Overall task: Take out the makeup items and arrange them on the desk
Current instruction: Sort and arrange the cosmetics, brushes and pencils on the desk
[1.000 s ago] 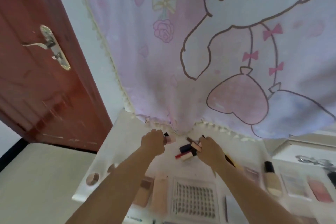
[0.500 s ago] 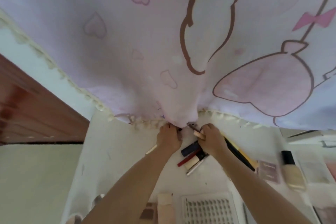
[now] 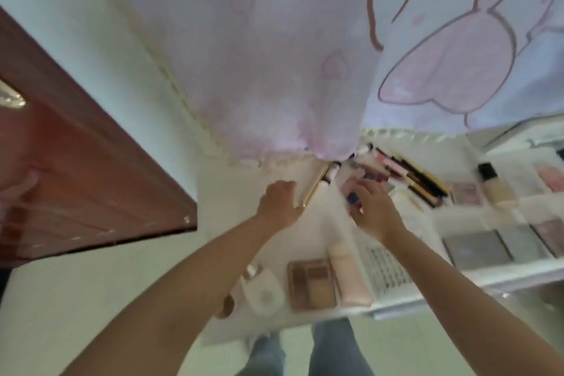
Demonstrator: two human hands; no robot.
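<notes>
We see our left hand [image 3: 279, 203] low over the white desk [image 3: 232, 192], fingers curled loosely; the blur keeps us from telling whether it pinches anything, though its fingertips sit just beside the near end of a slim gold-toned pencil [image 3: 316, 185]. That pencil lies up and to the right of the hand, its long axis running diagonally from the fingers toward the curtain hem [image 3: 274, 159], far end pointing away from us. Alongside it, a small white tube with a dark cap [image 3: 330, 174] follows nearly the same slant. Our left hand is clearly the nearer one to both.

Our right hand [image 3: 374, 210] is curled around a small dark-and-red item [image 3: 354, 201] we cannot identify, above a heap of lip tubes and pencils [image 3: 406, 174] whose long axes slant the other way, down to the right. We judge the next move is a short reach forward-right with the left fingers, closing across the pencil's width.
</notes>
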